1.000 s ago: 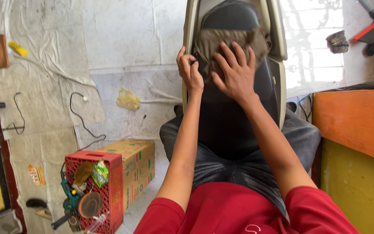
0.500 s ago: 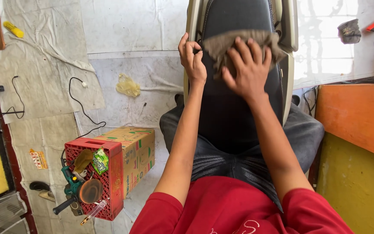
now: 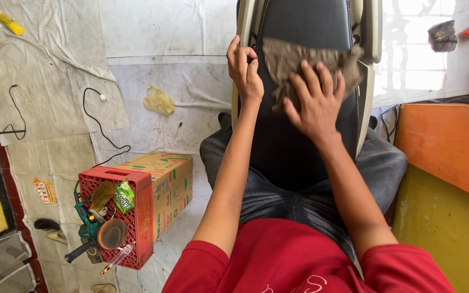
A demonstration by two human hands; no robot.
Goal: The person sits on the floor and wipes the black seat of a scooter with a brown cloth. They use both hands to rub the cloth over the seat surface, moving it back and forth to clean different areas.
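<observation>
Brown rag under right hand (fingers spread); left hand seemingly gripping seat.

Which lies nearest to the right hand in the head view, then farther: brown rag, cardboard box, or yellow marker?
1. Brown rag, under the right hand on the black seat.
2. Cardboard box, lower left on the floor.
3. Yellow marker, top left corner.

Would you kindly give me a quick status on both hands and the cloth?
Right hand flat on brown cloth, pressing it to black seat. Left hand gripping seat's edge. Nothing in the way.
</observation>
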